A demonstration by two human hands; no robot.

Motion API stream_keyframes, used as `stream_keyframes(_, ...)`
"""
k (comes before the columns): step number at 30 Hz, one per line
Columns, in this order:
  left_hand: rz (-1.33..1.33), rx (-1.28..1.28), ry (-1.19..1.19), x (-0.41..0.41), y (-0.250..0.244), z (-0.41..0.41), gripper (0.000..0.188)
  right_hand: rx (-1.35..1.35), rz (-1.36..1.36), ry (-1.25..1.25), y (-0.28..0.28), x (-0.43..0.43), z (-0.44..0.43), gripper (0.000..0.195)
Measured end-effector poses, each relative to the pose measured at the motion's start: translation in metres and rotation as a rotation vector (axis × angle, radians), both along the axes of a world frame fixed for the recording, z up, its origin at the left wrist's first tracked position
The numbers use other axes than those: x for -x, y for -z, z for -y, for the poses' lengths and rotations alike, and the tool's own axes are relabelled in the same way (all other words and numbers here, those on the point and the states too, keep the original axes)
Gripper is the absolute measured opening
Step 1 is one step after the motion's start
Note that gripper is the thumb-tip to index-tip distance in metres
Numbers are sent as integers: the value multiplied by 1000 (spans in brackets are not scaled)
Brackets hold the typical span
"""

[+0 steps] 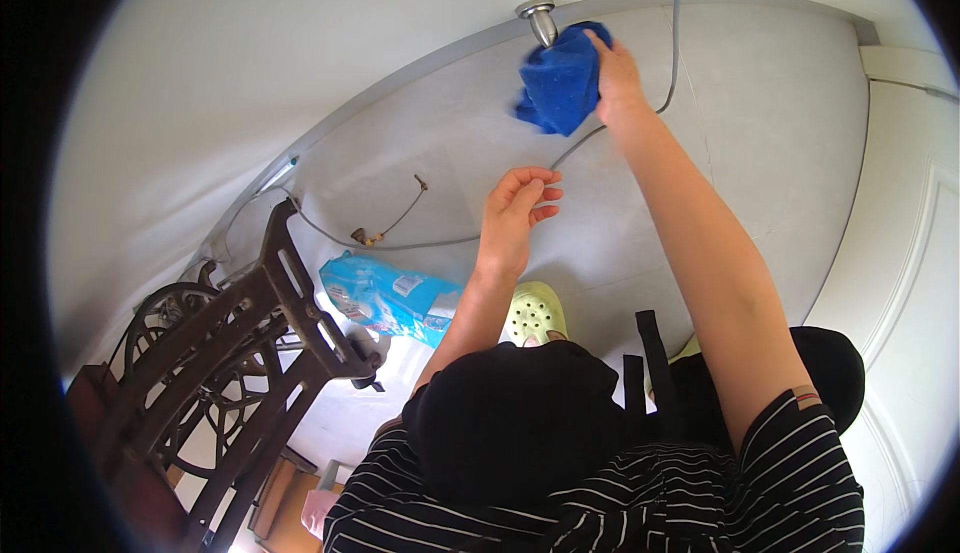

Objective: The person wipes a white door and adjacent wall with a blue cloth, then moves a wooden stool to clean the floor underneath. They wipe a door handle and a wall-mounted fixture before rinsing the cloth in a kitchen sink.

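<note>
A blue cloth, bunched and slightly blurred, is gripped in my right hand. It is up against the tip of a metal door stop fixed near the baseboard. My left hand hovers lower and to the left, fingers loosely curled with nothing seen in them. Beside that hand a grey cable runs across the floor, part of it passing behind the hand.
On the left stands a dark metal treadle frame with a spoked wheel. A blue plastic package and a beaded cord lie on the floor. A white panelled door is at the right. A light-green clog is below my left hand.
</note>
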State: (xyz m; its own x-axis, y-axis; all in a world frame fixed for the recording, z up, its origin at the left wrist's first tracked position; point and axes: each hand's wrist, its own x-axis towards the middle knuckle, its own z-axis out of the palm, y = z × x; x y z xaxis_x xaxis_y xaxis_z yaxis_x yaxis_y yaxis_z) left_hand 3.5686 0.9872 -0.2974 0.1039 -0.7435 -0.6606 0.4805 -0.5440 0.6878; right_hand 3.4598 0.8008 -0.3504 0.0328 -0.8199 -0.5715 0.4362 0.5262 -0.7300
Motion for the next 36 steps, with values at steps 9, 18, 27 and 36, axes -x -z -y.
stream_keyframes(9, -45, 22, 22, 5, 1, -2, 18, -134, -207, -338, -44, 1, 37, 27)
stream_keyframes(18, -59, -31, 58, 7, -5, -14, 17, 396, -798, -339, -68, -24, 16, 28)
stream_keyframes(27, -74, 51, 94, 21, -9, 0, 18, 1026, -1652, -422, -47, -36, -10, 47)
stream_keyframes(36, -36, 38, 132, 25, -5, -3, 18, 1212, -1726, -508, -48, -32, -10, 42)
